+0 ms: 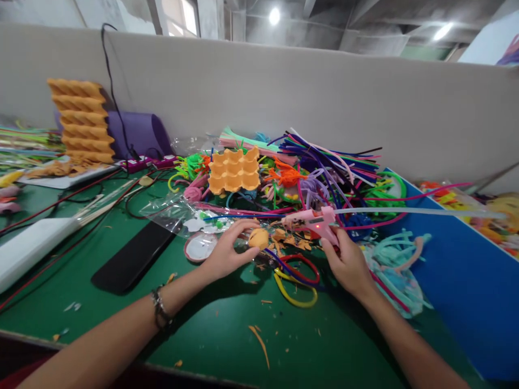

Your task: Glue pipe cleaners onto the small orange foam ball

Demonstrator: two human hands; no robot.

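Between the thumb and fingers of my left hand (232, 249) is a small orange cup-shaped piece (258, 238), which looks like a cut egg-carton cup. My right hand (347, 263) is wrapped round the handle of a pink hot glue gun (314, 220). The gun's nozzle points left, just above the orange piece and apart from it. A long whitish glue stick (409, 211) juts out of its back to the right. Orange scraps (298, 239) lie under the gun. Close below the hands are a yellow pipe cleaner loop (295, 300) and a red pipe cleaner loop (314, 270).
An orange egg-carton section (234, 170) rests on heaped pipe cleaners (320, 156) at the back. A taller egg carton (83, 121) leans at the back left. A black tray-like object (135, 256) lies left of my hands. A blue board (458, 270) bounds the right side.
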